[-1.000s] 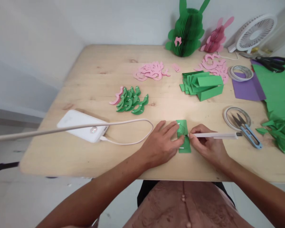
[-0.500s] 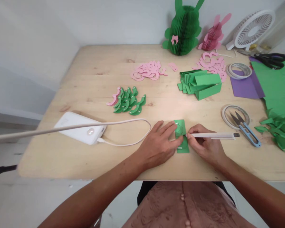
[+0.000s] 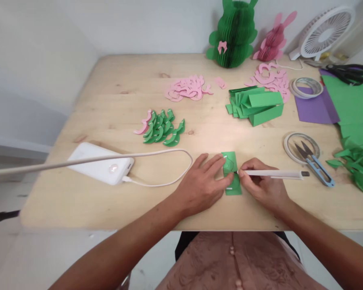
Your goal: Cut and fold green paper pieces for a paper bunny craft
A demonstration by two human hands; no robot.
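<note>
**Slim white plastic pen [image 3: 274,173] slightly swung at its rear end; little else moved**

Compared with the earlier frame, the pen's rear end had turned a little towards the person, and the camera view had shifted slightly.

Principal risk, in my judgement: the rectangular green paper piece [image 3: 234,190] could have skidded if the left hand [image 3: 199,185] had eased its pressure, sending the pen line astray. With the tip so close to the paper's right edge, a small slip could also have marked the pale wooden surface [image 3: 103,209].

Condition of the paper: it appeared flat, with a dark curved outline on its upper part and a short white mark near its lower left. Whether it had more than one layer could not be told. It lay on the surface between the two hands.

Left fingers were spread, pressing the paper's left side. Right hand [image 3: 264,185]: fingers closed in a pinch around the pen, near its tip.
</note>
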